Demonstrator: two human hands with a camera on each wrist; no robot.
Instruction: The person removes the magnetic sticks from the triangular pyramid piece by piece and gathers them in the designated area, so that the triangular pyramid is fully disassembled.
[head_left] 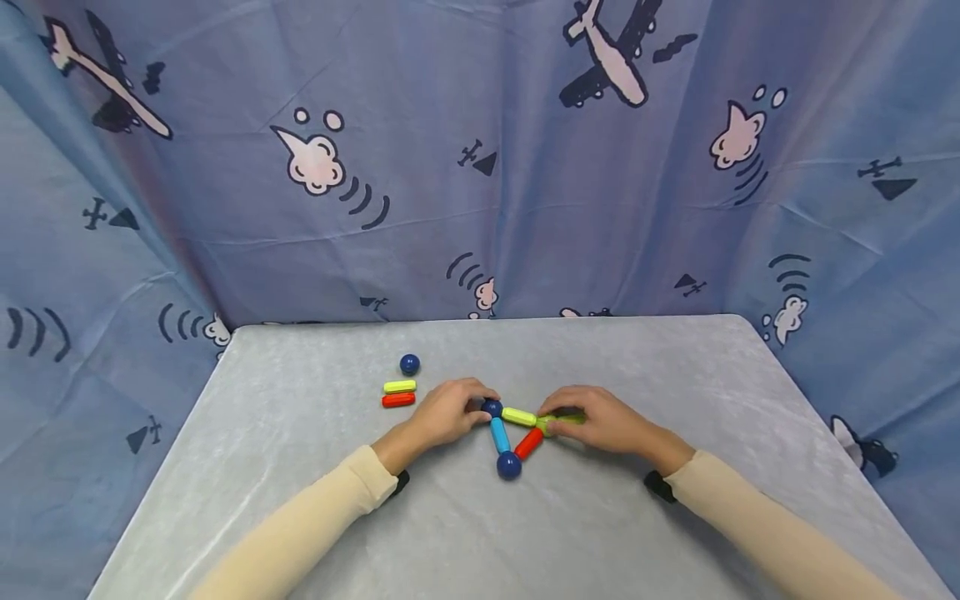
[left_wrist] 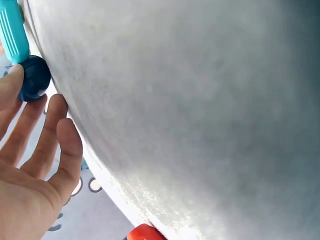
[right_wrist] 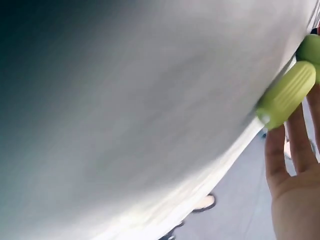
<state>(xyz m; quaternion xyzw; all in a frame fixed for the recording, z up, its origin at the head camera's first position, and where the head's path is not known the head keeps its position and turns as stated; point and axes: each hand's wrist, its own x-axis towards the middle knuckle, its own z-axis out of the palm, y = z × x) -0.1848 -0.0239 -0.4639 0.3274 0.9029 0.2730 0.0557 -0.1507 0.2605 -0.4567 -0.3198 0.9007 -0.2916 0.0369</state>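
Note:
On the table, magnetic-looking rods and balls form a triangle. My left hand (head_left: 447, 410) pinches its dark blue ball (head_left: 492, 408) between thumb and fingers; the left wrist view shows this ball (left_wrist: 36, 78) against a light blue rod (left_wrist: 13, 35). My right hand (head_left: 603, 419) pinches the green ball (head_left: 543, 425) at the right corner. From that ball a yellow-green rod (right_wrist: 287, 95) sticks out under the right hand. A yellow rod (head_left: 519, 417), a light blue rod (head_left: 499, 435) and a red rod (head_left: 529, 443) make the sides. Another dark blue ball (head_left: 508, 465) is the near corner.
Left of the triangle, a loose yellow rod (head_left: 400, 387) lies beside a loose red rod (head_left: 398, 400). Behind them sits a single dark blue ball (head_left: 409, 364). A blue patterned curtain (head_left: 420, 167) hangs behind the grey-covered table (head_left: 315, 525).

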